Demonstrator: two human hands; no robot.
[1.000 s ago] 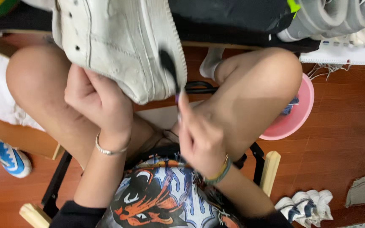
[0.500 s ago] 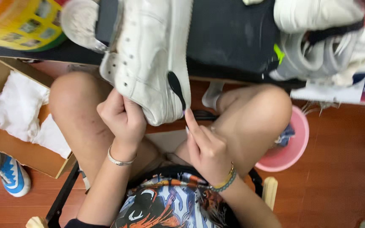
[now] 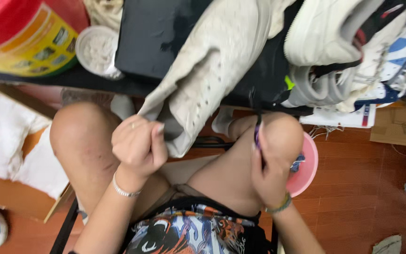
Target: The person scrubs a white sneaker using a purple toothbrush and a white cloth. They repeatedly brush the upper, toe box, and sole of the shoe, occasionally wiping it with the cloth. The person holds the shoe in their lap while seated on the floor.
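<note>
The white sneaker [image 3: 217,70] hangs off the front edge of the black surface [image 3: 165,42], its upper part lying on the surface and its lower end drooping toward the person's knees. The hold on it looks slight: only a pinch at the lowest edge, so the shoe could slide off the front edge and drop onto the lap or the floor, or twist in the fingers when the brush meets it. The crowded right end of the surface, piled with other sneakers [image 3: 348,47], leaves little room, and a nudge there could tip one over the edge toward the pink basin [image 3: 308,164] below.

The left hand [image 3: 139,146] has its grip closed narrowly on the sneaker's lower edge, thumb and fingers pressing the material between them. The right hand [image 3: 266,174] rests against the right knee with its grip closed around a thin dark-handled brush [image 3: 258,134], which points up toward the surface's front edge, apart from the shoe.
</note>
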